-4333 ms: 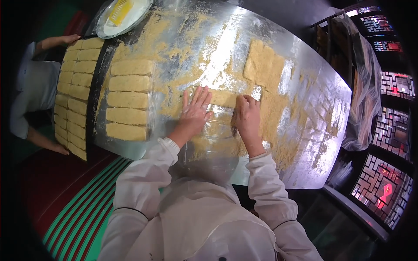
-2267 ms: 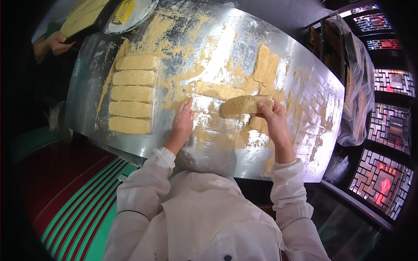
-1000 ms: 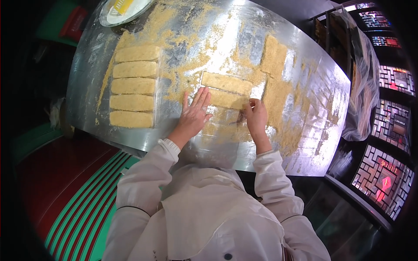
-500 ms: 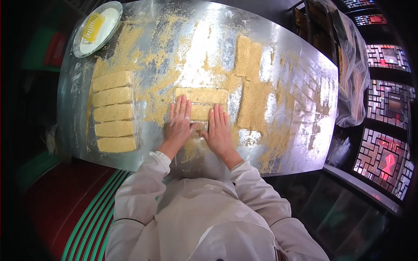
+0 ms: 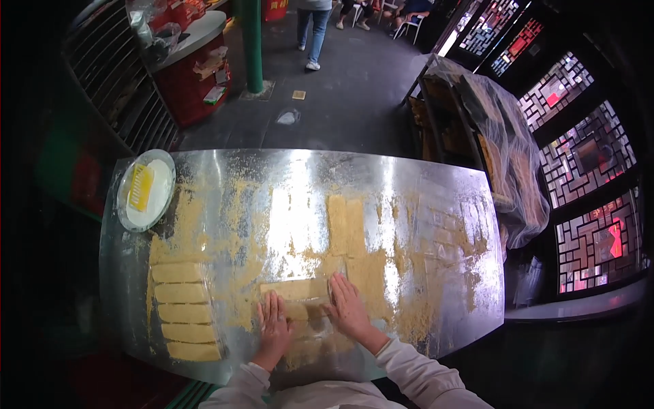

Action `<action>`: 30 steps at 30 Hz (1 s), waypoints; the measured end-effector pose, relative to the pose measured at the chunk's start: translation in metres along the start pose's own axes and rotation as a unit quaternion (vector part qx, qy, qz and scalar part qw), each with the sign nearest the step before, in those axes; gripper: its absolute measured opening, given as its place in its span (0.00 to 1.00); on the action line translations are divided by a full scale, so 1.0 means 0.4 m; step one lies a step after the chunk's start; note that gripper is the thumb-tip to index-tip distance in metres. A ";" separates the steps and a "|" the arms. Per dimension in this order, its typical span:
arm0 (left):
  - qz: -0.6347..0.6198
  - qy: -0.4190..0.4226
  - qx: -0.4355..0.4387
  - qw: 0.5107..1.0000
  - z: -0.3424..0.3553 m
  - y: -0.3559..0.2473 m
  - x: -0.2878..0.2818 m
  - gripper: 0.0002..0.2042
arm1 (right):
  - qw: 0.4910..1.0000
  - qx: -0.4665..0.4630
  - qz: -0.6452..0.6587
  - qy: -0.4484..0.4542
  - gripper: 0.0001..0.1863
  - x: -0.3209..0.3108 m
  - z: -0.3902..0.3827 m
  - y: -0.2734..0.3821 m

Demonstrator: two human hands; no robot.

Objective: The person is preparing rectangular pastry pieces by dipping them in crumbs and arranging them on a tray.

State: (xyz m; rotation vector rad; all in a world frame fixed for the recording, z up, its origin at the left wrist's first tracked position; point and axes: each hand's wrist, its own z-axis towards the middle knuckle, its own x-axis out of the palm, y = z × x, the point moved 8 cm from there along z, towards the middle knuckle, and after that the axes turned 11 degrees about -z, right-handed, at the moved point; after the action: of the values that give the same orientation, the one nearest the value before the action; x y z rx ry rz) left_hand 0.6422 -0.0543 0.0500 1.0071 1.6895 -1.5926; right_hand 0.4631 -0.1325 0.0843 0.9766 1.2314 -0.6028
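Observation:
Two pale yellow, bar-shaped slabs lie in front of me, a far slab [image 5: 300,289] and a near slab [image 5: 306,311], apparently in a clear plastic tray. My left hand [image 5: 275,330] rests at their left end, fingers stretched out. My right hand [image 5: 352,315] is at the right end, its straight fingers reaching the far slab's corner. Neither hand grips anything that I can make out. Several similar slabs [image 5: 184,313] sit in a row in a clear tray at the left. Crumb-covered slabs [image 5: 346,226] lie beyond my right hand.
Yellow crumbs are strewn over the metal table [image 5: 436,180]. A plate [image 5: 161,194] of white powder holding a yellow scraper-like tool [image 5: 141,187] stands at the far left corner. A plastic-draped rack [image 5: 504,129] stands at the far right. A person [image 5: 313,31] is beyond the table.
The view has tilted up, showing the floor beyond. My hands have shifted from over the near slab to the slabs' two ends, the right hand farther forward.

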 end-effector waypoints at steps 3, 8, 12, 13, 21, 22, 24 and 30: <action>-0.034 -0.021 0.048 0.998 0.044 -0.025 0.022 0.43 | 0.998 0.027 0.034 -0.035 0.33 -0.014 0.192 -0.175; -0.063 -0.027 0.054 0.996 0.084 -0.062 0.007 0.40 | 0.989 -0.022 -0.051 -0.133 0.22 -0.029 0.494 -0.333; -0.070 -0.007 0.025 0.997 0.106 -0.051 0.008 0.38 | 0.997 0.024 -0.062 0.038 0.17 0.058 0.630 -0.408; -0.073 0.001 0.020 0.997 0.120 -0.069 -0.008 0.38 | 0.995 0.049 -0.068 0.045 0.16 0.067 0.638 -0.434; -0.039 0.014 -0.002 0.999 0.128 -0.035 0.030 0.39 | 0.977 0.114 -0.025 0.179 0.21 0.083 0.692 -0.456; -0.023 -0.003 0.006 1.000 0.119 -0.034 0.032 0.38 | 0.973 0.092 -0.076 0.197 0.21 0.091 0.676 -0.446; 0.004 -0.029 0.038 0.999 0.106 -0.043 0.029 0.38 | 0.984 0.060 -0.099 0.133 0.21 0.066 0.646 -0.420; -0.049 -0.028 0.034 0.998 0.109 -0.072 -0.012 0.37 | 0.988 0.018 -0.012 0.153 0.19 -0.017 0.575 -0.341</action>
State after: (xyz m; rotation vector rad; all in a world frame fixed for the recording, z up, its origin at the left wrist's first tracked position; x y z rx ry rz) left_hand 0.6173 -0.0980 0.0649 0.9150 1.6795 -1.7361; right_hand 0.4624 -0.3988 0.0590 1.1147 1.5091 -0.5085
